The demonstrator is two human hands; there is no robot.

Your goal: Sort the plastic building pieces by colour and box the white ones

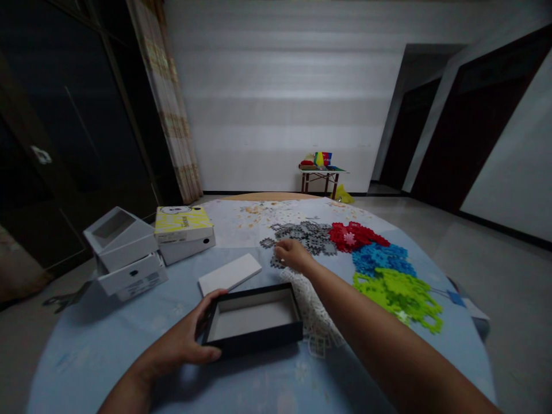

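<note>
My left hand (196, 336) grips the left end of a black open box (259, 344) with a pale inside, thumb at the front and fingers behind. The box holds nothing that I can see. Out over the table, my right hand (293, 255) is at the near edge of a pile of grey lattice pieces (308, 237), its fingers curled together. What those fingers hold, if anything, is too small to make out. Below the right forearm lies a heap of white lattice pieces (317, 310), partly hidden by the arm.
A white flat lid (230, 273) lies behind the black box. Stacked white boxes (129, 259) and a yellow-lidded box (184, 225) stand at the left. Red (356, 237), blue (382, 259) and lime-green pieces (399, 293) are heaped at the right. A small side table (323, 171) stands by the wall.
</note>
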